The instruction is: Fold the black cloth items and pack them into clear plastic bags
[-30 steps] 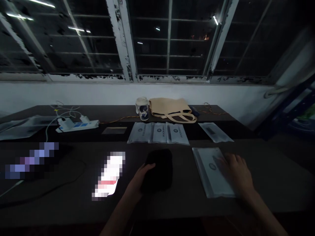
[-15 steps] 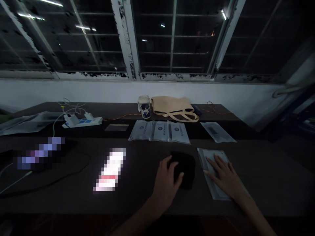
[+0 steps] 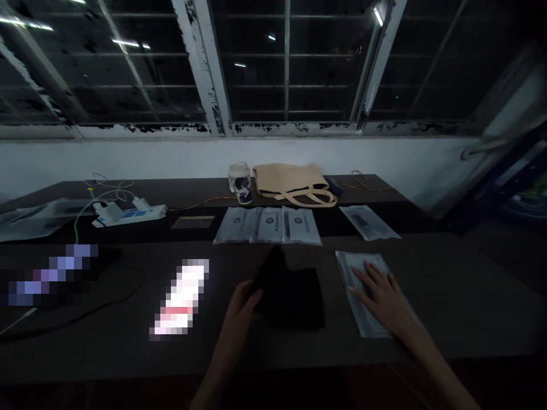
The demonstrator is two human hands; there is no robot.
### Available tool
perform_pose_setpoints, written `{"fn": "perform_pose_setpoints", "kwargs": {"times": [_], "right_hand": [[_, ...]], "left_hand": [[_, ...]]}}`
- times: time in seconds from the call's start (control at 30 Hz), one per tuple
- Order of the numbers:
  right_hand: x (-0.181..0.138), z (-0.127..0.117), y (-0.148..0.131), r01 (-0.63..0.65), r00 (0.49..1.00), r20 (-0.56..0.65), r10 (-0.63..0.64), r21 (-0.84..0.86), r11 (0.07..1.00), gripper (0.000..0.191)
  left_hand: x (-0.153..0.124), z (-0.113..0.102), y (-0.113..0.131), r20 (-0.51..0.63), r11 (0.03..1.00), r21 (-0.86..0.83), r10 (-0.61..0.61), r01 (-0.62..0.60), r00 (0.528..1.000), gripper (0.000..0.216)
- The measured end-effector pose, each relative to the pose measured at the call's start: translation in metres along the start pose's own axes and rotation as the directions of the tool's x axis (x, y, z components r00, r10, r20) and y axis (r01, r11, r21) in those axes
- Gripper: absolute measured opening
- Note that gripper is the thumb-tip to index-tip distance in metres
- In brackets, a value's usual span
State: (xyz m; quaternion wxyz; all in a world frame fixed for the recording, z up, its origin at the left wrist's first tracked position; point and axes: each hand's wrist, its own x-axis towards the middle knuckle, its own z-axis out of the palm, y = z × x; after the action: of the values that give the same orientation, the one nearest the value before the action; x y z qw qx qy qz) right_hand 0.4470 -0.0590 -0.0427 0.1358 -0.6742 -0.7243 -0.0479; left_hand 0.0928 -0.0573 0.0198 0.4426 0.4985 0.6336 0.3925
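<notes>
My left hand (image 3: 240, 310) pinches the left edge of a black cloth piece (image 3: 293, 299), whose exact kind is too dark to make out. Part of the cloth rises off the table on that side, while the rest lies on the dark tabletop. To the right, my right hand (image 3: 382, 299) rests flat, fingers spread, on a translucent plastic pouch (image 3: 356, 316). Beyond the cloth, several printed plastic pouches (image 3: 271, 225) lie overlapping in a row. Another translucent pouch (image 3: 370, 222) is at the back right.
A lidded cup (image 3: 241, 185) and a beige tote bag (image 3: 290, 179) stand and lie at the back by the wall. On the left are a power strip (image 3: 132, 215) with cables, a bright blurred-out screen (image 3: 182, 299) and more plastic sheets (image 3: 43, 219).
My left hand has moved left, from lying over the cloth to pinching its left edge, and the cloth has opened out leftward. My right hand stays on the pouch. The view has shifted slightly.
</notes>
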Motion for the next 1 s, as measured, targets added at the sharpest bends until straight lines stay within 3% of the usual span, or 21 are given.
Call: {"fn": "perform_pose_setpoints", "kwargs": {"times": [0.1, 0.17, 0.2, 0.27, 0.33, 0.4, 0.47, 0.53, 0.63, 0.7, 0.77, 0.9, 1.0], "right_hand": [[0.002, -0.002, 0.008, -0.02, 1.0, -0.012, 0.021, 0.045, 0.999, 0.058], [0.005, -0.01, 0.004, -0.057, 0.996, -0.069, 0.064, 0.102, 0.993, 0.056], [0.007, -0.016, -0.002, -0.067, 0.99, -0.115, 0.084, 0.145, 0.987, 0.055], [0.009, -0.031, -0.027, -0.044, 0.978, -0.187, 0.097, 0.27, 0.962, 0.048], [0.007, -0.044, -0.065, 0.024, 0.983, -0.175, 0.06, 0.443, 0.896, 0.036], [0.0, -0.05, -0.106, 0.086, 0.994, -0.101, -0.031, 0.599, 0.796, 0.027], [-0.009, -0.047, -0.14, 0.116, 0.992, -0.05, -0.112, 0.686, 0.718, 0.022], [-0.015, -0.039, -0.156, 0.101, 0.99, -0.001, -0.14, 0.695, 0.712, 0.017], [-0.017, -0.031, -0.148, 0.076, 0.99, 0.049, -0.134, 0.612, 0.787, 0.013], [-0.014, -0.034, -0.128, 0.073, 0.989, 0.063, -0.131, 0.567, 0.821, 0.014], [-0.013, -0.042, -0.105, 0.046, 0.993, 0.069, -0.1, 0.549, 0.835, 0.015], [-0.013, -0.065, -0.067, -0.084, 0.989, 0.147, 0.0, 0.564, 0.821, 0.019], [-0.004, -0.068, -0.052, -0.048, 0.996, 0.084, 0.002, 0.548, 0.835, 0.024]], "left_hand": [[-0.02, -0.024, -0.015, -0.283, 0.961, 0.265, 0.154, -0.077, 0.947, 0.052], [-0.032, -0.028, -0.016, -0.344, 0.865, 0.478, 0.343, -0.151, 0.874, 0.053], [-0.036, -0.028, -0.014, -0.307, 0.812, 0.544, 0.426, -0.21, 0.851, 0.049], [-0.037, -0.02, -0.01, -0.125, 0.712, 0.597, 0.537, -0.369, 0.834, 0.042], [-0.033, -0.008, -0.009, 0.112, 0.622, 0.597, 0.561, -0.507, 0.82, 0.043], [-0.024, 0.009, -0.009, 0.265, 0.578, 0.592, 0.519, -0.561, 0.813, 0.043], [-0.013, 0.024, -0.009, 0.301, 0.591, 0.579, 0.485, -0.562, 0.821, 0.034], [-0.003, 0.032, -0.002, 0.288, 0.667, 0.523, 0.448, -0.531, 0.846, 0.029], [0.012, 0.021, 0.016, 0.217, 0.848, 0.408, 0.27, -0.338, 0.938, 0.03], [0.019, -0.005, 0.027, 0.088, 0.926, 0.345, 0.129, -0.152, 0.988, 0.031], [0.024, -0.037, 0.031, -0.066, 0.963, 0.264, 0.076, -0.056, 0.995, 0.036], [0.033, -0.083, 0.016, -0.185, 0.967, 0.255, 0.067, -0.018, 0.98, 0.05], [0.051, -0.084, 0.005, -0.193, 0.924, 0.358, 0.214, -0.134, 0.958, 0.057]]}}
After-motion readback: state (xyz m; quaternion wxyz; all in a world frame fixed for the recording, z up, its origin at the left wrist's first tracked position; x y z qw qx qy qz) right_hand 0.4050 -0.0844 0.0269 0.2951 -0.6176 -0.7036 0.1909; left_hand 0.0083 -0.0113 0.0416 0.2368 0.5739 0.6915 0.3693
